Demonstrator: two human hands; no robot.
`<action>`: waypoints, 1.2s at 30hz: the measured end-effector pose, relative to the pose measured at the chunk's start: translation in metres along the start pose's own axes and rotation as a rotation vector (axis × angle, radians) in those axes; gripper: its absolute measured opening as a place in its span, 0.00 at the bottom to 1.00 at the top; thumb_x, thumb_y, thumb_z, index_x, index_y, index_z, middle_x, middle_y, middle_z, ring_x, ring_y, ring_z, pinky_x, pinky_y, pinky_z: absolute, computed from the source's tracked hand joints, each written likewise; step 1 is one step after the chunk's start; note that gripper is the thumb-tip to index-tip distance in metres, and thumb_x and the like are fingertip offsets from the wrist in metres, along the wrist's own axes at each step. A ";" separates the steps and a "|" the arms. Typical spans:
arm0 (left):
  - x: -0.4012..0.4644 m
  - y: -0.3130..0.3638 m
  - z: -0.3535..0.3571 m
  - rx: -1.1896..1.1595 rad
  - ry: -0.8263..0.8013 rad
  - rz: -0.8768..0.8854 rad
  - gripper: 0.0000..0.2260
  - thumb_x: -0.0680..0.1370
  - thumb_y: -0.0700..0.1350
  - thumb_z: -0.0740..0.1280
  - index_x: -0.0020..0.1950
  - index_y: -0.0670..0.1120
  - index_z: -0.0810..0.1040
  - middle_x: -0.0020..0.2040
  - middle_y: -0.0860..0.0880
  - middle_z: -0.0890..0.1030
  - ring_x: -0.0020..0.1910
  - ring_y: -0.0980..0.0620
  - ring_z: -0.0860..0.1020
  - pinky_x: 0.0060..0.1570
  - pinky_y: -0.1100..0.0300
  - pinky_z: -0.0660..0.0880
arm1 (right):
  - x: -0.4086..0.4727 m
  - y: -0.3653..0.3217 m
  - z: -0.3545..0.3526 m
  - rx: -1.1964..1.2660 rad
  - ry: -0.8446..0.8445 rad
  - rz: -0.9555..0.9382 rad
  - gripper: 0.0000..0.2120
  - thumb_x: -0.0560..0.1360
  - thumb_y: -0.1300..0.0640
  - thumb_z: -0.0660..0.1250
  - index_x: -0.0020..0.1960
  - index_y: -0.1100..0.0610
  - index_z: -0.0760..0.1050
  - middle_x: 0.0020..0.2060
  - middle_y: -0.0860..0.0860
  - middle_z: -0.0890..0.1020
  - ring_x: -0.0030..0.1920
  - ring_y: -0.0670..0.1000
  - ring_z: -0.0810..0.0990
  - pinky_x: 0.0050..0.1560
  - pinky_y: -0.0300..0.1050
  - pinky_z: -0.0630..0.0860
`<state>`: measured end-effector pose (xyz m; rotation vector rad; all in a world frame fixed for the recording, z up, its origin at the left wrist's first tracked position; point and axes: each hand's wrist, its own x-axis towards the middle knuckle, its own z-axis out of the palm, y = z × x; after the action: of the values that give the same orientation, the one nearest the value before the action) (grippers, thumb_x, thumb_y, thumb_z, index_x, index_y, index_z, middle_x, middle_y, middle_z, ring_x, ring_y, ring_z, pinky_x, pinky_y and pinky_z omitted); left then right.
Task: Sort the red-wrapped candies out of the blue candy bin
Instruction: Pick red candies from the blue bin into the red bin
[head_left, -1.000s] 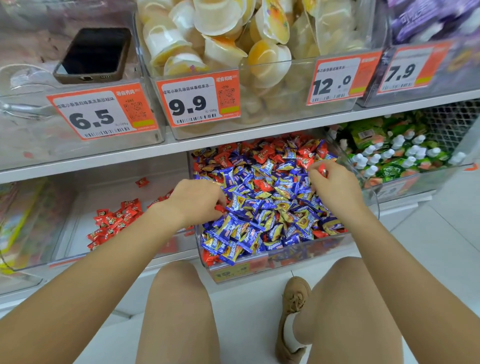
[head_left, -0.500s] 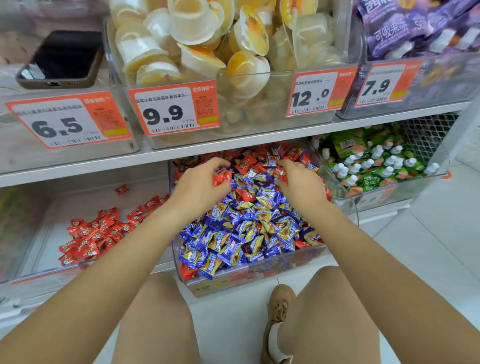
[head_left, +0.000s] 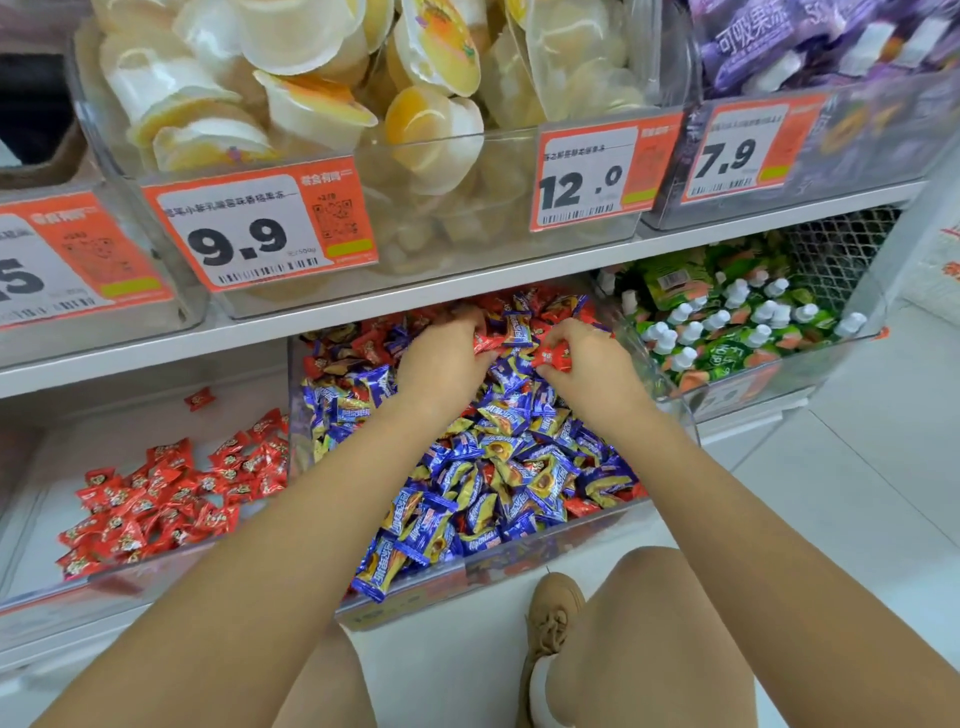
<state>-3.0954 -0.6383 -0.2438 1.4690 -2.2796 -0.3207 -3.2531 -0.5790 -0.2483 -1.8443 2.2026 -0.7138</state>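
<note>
Both hands work the far end of the clear candy bin (head_left: 519, 564) heaped with blue candies (head_left: 493, 467), the left hand (head_left: 447, 358) and right hand (head_left: 587, 364) each pinching red candies (head_left: 550, 358), while at 9 o'clock a tray (head_left: 47, 603) holds sorted red ones.

Both hands have pushed deeper into the blue candy bin (head_left: 524, 551), up to its back end under the shelf. The left hand (head_left: 441, 364) now curls over red candies there, and the right hand (head_left: 592, 369) has drawn in beside it, fingers (head_left: 558, 340) pinching a red-wrapped candy (head_left: 551, 358).
</note>
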 end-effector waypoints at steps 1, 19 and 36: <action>-0.003 -0.001 -0.001 0.027 0.025 0.017 0.12 0.78 0.50 0.67 0.57 0.46 0.73 0.36 0.48 0.74 0.41 0.41 0.78 0.36 0.55 0.69 | -0.003 -0.001 0.002 -0.019 0.026 -0.021 0.13 0.76 0.55 0.67 0.59 0.56 0.71 0.54 0.54 0.78 0.47 0.55 0.78 0.45 0.47 0.73; 0.008 0.007 0.000 0.212 -0.099 0.130 0.16 0.78 0.42 0.64 0.65 0.50 0.75 0.56 0.43 0.79 0.52 0.40 0.78 0.44 0.51 0.76 | -0.015 0.008 -0.006 -0.105 0.126 0.135 0.19 0.76 0.48 0.65 0.66 0.49 0.72 0.56 0.55 0.79 0.48 0.57 0.80 0.39 0.45 0.73; 0.012 -0.001 -0.006 0.062 -0.237 0.115 0.13 0.77 0.46 0.66 0.62 0.49 0.77 0.58 0.46 0.81 0.56 0.44 0.77 0.53 0.53 0.75 | 0.004 -0.002 -0.008 -0.199 0.054 0.066 0.19 0.73 0.45 0.65 0.57 0.57 0.71 0.40 0.53 0.79 0.44 0.58 0.79 0.36 0.45 0.71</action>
<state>-3.0967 -0.6496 -0.2366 1.3858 -2.5708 -0.4118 -3.2562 -0.5814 -0.2394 -1.8497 2.4364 -0.5558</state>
